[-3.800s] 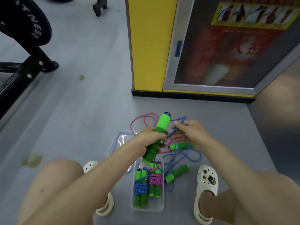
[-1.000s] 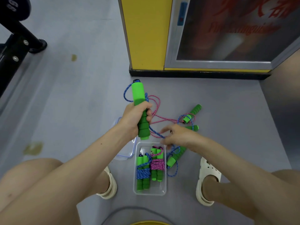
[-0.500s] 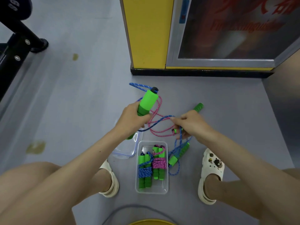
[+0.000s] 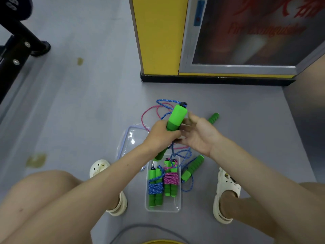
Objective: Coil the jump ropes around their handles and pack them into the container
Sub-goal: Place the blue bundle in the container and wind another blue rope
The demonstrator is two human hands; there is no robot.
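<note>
Within left hand (image 4: 161, 136), green foam jump-rope handle (image 4: 176, 117) is gripped; right hand (image 4: 198, 136) is held beside it, fingers spread.

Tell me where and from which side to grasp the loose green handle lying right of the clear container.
Grip the loose green handle around the middle of its ribbed foam shaft, coming from above with fingers across its width. It lies flat and slanted on the floor beside the clear container, so only its top and sides are free. Blue rope loops at its lower end; best avoided.
</note>
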